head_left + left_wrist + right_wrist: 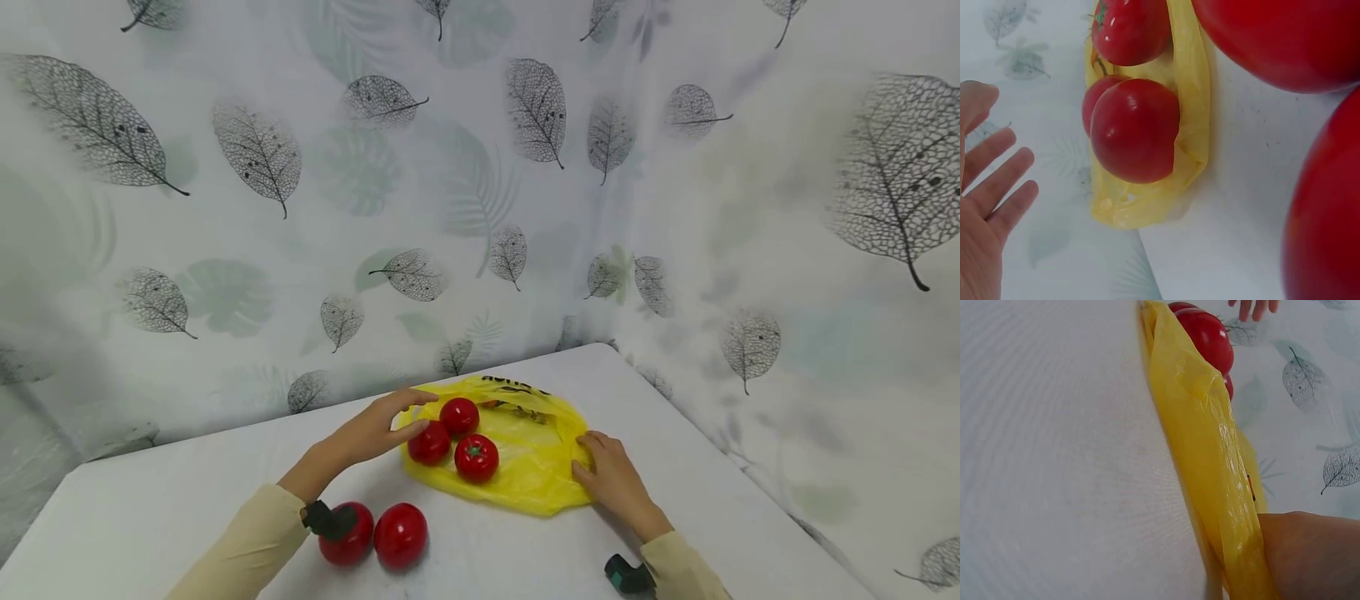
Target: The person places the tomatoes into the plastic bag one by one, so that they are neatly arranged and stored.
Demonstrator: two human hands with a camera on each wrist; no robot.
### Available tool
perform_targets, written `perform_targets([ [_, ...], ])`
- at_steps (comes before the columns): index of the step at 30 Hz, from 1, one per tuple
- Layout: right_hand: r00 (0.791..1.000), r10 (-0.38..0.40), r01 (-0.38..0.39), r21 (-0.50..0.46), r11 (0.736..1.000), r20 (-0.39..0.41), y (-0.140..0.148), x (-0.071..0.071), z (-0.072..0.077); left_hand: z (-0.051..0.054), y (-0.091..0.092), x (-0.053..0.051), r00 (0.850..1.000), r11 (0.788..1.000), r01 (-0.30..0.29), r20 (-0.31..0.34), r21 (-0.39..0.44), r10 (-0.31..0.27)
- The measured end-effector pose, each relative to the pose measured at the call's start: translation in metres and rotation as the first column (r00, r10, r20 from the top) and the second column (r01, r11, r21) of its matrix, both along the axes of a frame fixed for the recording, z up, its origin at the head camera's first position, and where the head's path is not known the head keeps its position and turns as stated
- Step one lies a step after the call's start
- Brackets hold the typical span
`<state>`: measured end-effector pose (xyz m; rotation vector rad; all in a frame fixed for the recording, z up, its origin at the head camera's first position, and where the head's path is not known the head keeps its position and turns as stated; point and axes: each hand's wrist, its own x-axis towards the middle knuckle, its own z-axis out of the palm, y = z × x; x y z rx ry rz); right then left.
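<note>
A yellow plastic bag lies spread on the white table, with three red tomatoes on its left part. My left hand is at the bag's left end, beside the leftmost tomato; in the left wrist view that hand has its fingers spread and holds nothing. At the bag's right edge, my right hand grips the yellow plastic with fingers and thumb. The right wrist view has the hand partly hidden behind the bag, its fingertips out of sight.
Two more red tomatoes, one bare to view and one partly behind the left wrist strap, rest on the table nearer the front. A leaf-patterned curtain stands behind the table and along its right side.
</note>
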<state>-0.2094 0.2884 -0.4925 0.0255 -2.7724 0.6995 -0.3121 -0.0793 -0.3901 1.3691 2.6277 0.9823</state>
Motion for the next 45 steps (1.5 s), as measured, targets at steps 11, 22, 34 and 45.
perform_targets([
  [11, 1.0, 0.005, -0.005, 0.013, 1.0, -0.011, 0.005, 0.003, 0.005, 0.002, -0.019, 0.019, 0.997, 0.997, -0.031, -0.067, 0.071, 0.036],
  [22, 1.0, 0.001, -0.001, 0.009, 1.0, -0.001, 0.007, 0.005, 0.008, -0.011, -0.037, 0.036, 0.998, 0.998, -0.054, -0.042, 0.037, 0.056],
  [34, 1.0, 0.016, -0.016, -0.029, 0.999, 0.002, -0.001, 0.004, 0.005, -0.024, -0.06, 0.052, 0.995, 0.993, -0.097, -0.01, 0.07, 0.098],
  [45, 1.0, 0.007, -0.007, -0.004, 1.0, 0.013, -0.002, 0.002, 0.003, -0.042, -0.085, 0.065, 0.994, 0.989, -0.103, -0.012, 0.107, 0.105],
])
